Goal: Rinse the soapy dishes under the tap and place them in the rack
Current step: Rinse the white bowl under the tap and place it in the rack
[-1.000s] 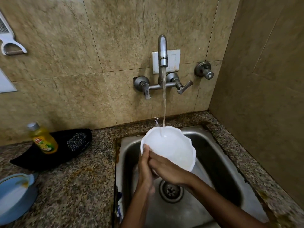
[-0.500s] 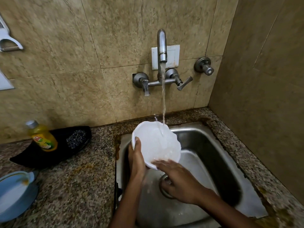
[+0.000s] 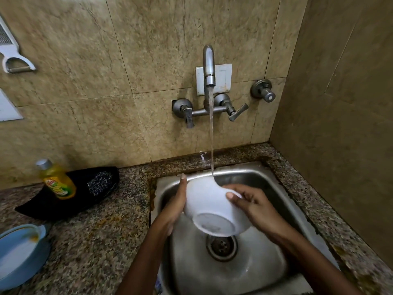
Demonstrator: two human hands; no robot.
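white bowl [image 3: 209, 206] base-up under tap [image 3: 208, 67] | both hands' fingers [image 3: 232, 196] apparently closed on it

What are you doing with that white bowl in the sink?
A person is rinsing a white round bowl under the metal wall tap, which is running. The left hand grips the bowl's left side and the right hand holds its right side, over the steel sink. The bowl is tipped so its underside faces up toward the camera, and the stream lands on its far edge. No rack is in view. A yellow dish soap bottle stands on the speckled granite counter to the left.
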